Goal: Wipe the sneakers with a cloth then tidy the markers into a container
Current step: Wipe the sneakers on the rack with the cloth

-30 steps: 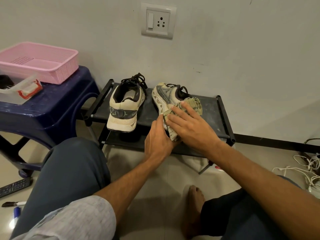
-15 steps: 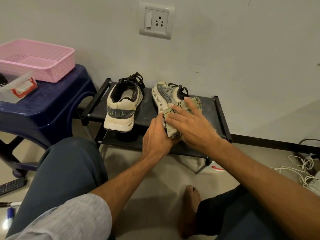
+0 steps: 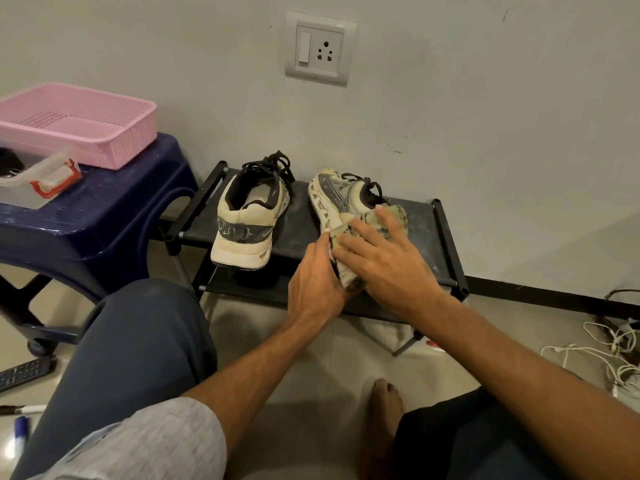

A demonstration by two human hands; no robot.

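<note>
Your right hand (image 3: 388,261) lies flat on the cloth (image 3: 396,216), fingers spread and nearly straight. It presses the fabric against the side of the tilted sneaker (image 3: 341,199) and does not pinch it. Your left hand (image 3: 315,282) wraps the heel end of that shoe with the thumb up along the sole edge. Its fingertips are hidden behind the shoe, so how tightly they curl is not clear. The tilted sneaker rests on its side on the top shelf of the black shoe rack (image 3: 445,244), sole towards the other sneaker (image 3: 247,226), which stands upright just beside it. The shoe looks light, with a stiff sole and a soft upper, so it will likely rock under pressure unless you brace it at the heel or sole. The cloth is limp and bunches easily, and a broad palm should spread it better than fingertips. The markers (image 3: 20,427) lie on the floor at your lower left, well apart from the rack. They look slim, smooth and likely to roll, so pinch each along the barrel. A clear container (image 3: 38,183) and a pink basket (image 3: 114,133) sit on the blue stool (image 3: 104,216).
</note>
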